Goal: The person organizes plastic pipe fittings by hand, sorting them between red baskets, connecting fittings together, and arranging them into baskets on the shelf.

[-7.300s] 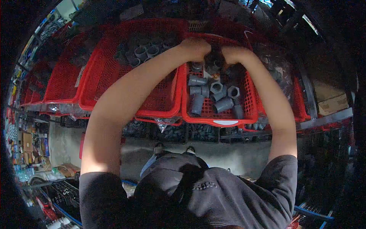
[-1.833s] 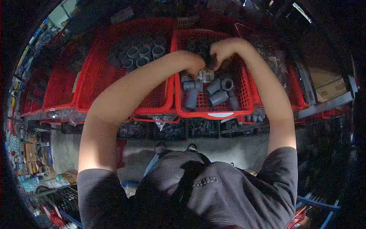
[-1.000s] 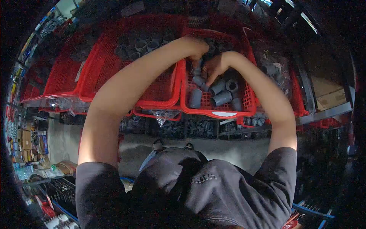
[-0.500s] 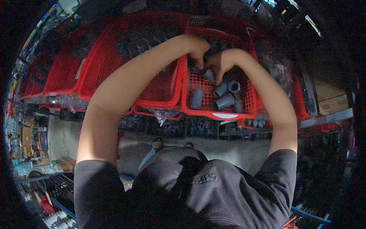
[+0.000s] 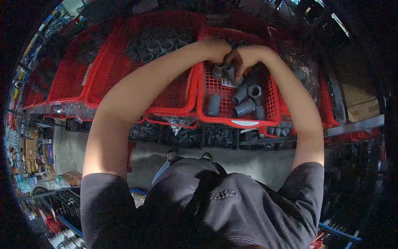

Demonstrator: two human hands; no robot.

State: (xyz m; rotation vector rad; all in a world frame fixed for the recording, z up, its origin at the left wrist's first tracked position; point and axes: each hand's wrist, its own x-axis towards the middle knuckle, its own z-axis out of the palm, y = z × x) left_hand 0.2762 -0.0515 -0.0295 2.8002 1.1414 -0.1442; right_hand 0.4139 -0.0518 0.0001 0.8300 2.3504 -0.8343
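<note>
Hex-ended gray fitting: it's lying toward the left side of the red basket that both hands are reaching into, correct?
No, the side is wrong. The head view shows the hex-ended gray fitting toward the right side of the red basket. The rest holds: the left hand and right hand are both reaching into that basket.

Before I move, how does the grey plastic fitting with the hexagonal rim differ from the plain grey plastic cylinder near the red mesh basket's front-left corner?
The hexagonal-rimmed grey plastic fitting shows its open end; the plain grey plastic cylinder mostly its side. The fitting sits close among others, the cylinder apart. Both are inside the red mesh basket.
</note>
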